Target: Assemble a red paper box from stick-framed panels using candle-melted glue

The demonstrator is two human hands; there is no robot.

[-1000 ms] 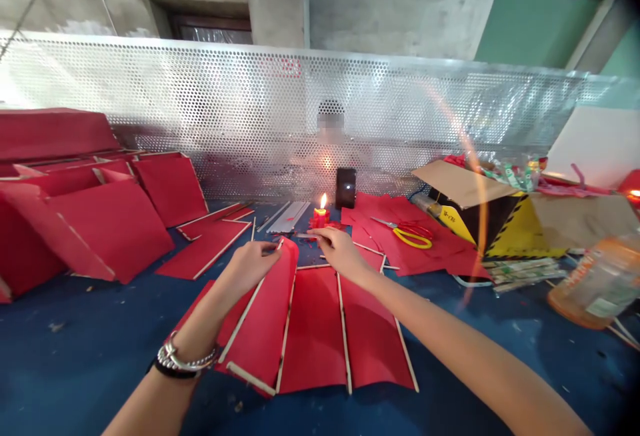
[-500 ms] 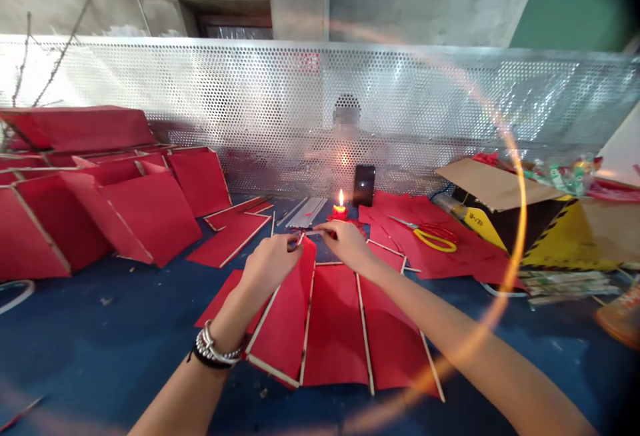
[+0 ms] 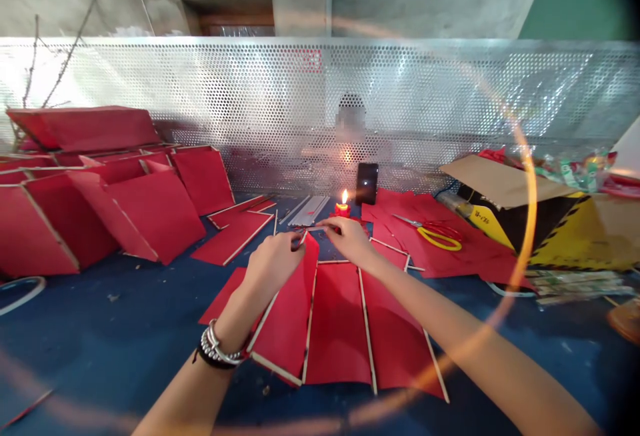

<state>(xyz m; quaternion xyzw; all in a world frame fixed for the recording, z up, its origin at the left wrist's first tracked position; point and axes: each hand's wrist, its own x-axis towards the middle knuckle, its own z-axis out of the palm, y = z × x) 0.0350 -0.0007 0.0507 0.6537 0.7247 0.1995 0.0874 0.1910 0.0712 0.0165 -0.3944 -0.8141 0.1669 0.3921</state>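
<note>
A red paper piece (image 3: 340, 329), divided into panels by thin pale sticks, lies in front of me on the blue table. Its left panel (image 3: 287, 309) rises toward my left hand (image 3: 274, 261), whose fingers are closed on the panel's upper end. My right hand (image 3: 349, 239) pinches a thin strip (image 3: 315, 228) that reaches across to the left fingertips. The exact contact is too small to make out. Just behind my right hand burns a red candle (image 3: 343, 210). A beaded bracelet (image 3: 215, 349) circles my left wrist.
Several red paper boxes (image 3: 150, 213) are piled at left. On the right, yellow-handled scissors (image 3: 440, 239) lie on red sheets (image 3: 480, 256), near a yellow-and-black box (image 3: 575, 229). A phone (image 3: 367, 184) leans against the perforated metal panel (image 3: 260, 109).
The whole view has shifted slightly, with things appearing a little further right. Both hands keep nearly the same position and grip.
</note>
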